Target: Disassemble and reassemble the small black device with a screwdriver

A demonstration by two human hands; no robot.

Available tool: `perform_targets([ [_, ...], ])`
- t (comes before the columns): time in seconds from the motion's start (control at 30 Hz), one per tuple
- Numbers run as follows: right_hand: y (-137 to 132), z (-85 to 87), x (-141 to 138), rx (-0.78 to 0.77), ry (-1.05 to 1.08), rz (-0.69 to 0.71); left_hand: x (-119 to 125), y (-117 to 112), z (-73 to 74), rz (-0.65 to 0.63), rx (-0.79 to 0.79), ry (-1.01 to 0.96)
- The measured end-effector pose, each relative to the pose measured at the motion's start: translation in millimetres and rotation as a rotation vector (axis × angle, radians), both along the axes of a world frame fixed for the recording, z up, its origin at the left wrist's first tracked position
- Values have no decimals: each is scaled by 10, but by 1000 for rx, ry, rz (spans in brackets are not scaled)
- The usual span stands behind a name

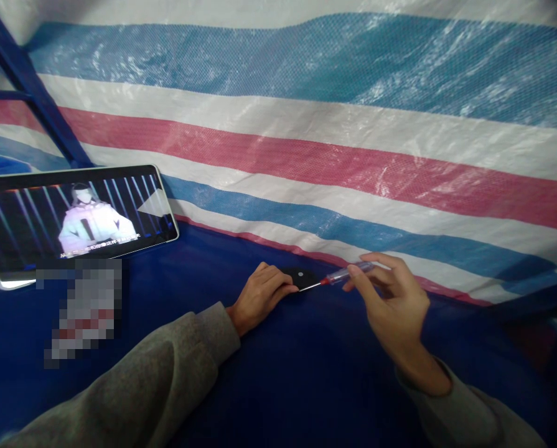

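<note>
My left hand (261,296) rests on the dark blue surface (306,373), fingers curled against a small black oval object (299,275) with a pale dot on top, holding it down. My right hand (393,305) pinches a slim screwdriver (341,275) with a clear handle and a red collar. Its metal tip points left and touches the black object's near edge. Both sleeves are grey.
A tablet (73,218) playing a video leans at the left. Below it lies a blurred-out patch (84,308). A striped blue, white and red tarp (334,124) rises close behind the hands. A blue metal frame (30,87) stands at the far left.
</note>
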State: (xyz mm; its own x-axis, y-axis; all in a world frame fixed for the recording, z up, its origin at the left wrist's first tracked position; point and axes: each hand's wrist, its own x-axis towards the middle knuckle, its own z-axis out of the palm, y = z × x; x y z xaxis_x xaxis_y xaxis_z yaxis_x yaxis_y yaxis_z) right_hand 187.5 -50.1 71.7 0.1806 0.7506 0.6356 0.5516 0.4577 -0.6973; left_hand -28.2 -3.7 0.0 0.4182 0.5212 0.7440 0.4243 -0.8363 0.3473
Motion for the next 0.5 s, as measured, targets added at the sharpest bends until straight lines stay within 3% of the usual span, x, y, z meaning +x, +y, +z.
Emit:
perform_targets([
  [0.2,-27,-22,-6,154,-47,13,8,1,-5,7,54,26],
  [0.5,-62,-103,-31,260,-292,78,13,-33,11,-16,89,90],
])
